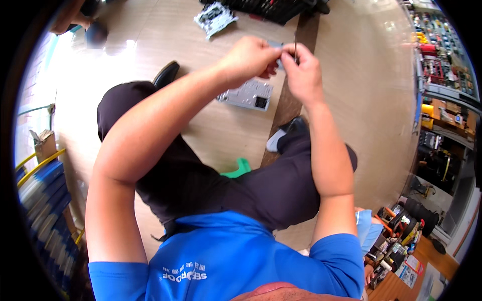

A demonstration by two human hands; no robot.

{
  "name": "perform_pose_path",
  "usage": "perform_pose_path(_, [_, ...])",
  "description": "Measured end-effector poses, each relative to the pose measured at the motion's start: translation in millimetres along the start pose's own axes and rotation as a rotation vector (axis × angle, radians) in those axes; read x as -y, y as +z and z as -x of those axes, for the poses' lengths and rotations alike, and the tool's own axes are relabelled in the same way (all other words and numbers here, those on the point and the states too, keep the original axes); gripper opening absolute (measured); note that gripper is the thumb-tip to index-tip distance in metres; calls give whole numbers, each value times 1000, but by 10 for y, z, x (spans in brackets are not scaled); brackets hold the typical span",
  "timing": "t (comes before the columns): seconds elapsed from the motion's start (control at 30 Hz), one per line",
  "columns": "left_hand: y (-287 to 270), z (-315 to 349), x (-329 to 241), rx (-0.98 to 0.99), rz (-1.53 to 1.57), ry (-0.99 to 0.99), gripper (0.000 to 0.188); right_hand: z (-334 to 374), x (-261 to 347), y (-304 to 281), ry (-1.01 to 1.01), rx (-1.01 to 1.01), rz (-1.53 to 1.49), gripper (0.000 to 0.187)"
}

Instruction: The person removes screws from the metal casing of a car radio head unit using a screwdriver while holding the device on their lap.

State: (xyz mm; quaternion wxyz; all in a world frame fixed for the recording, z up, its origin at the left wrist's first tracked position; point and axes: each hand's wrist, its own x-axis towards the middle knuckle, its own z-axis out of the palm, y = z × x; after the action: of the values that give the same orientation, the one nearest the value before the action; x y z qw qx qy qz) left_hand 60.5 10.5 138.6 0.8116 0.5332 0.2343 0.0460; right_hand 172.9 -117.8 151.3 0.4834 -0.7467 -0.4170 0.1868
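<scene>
Raised in front of me, my two hands meet over the floor with fingertips close together. My left hand (251, 57) is closed, its fingers pinched; what sits in them is too small to make out. In my right hand (304, 72), also closed, is a thin dark rod-like tool (295, 46) that sticks up past the fingers. Just behind the fingertips, a light bluish piece (275, 45) shows in part. Below the hands lies a flat silver metal box (246, 94) with a black socket at one corner, partly covered by my left forearm.
A silver metal frame (215, 20) lies farther off, near a black open case (266, 7). Beneath me is a green stool (238, 169). Stocked shelves (442, 55) line the right; a tool-strewn bench (401, 256) and another person's blue clothing (369, 233) are at lower right.
</scene>
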Motion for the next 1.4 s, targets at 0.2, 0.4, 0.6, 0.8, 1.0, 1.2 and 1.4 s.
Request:
perform_pose_path(0.2, [-55,42,-184,29,-6,-55,31,-25,-28,147,-143,-170,115,10])
perform_pose_path(0.4, [-220,-14,-187,148,170,-160,26,-73,91,104,-436,-179,286,9])
perform_pose_path(0.6, [-253,14,-127,203,229,-128,27,-53,62,90,-511,-130,316,11])
perform_pose_path(0.8, [-222,13,-117,171,233,-150,24,-22,31,88,-453,-98,310,10])
perform_pose_path(1.0, [-197,34,-137,140,124,-147,21,-18,-41,75,-47,-5,-6,16])
perform_pose_path(1.2, [-178,29,-109,125,116,-105,15,-42,-86,107,74,21,-226,16])
perform_pose_path(1.4, [-162,-31,-58,65,111,-47,11,-13,162,143,22,-80,-9,7])
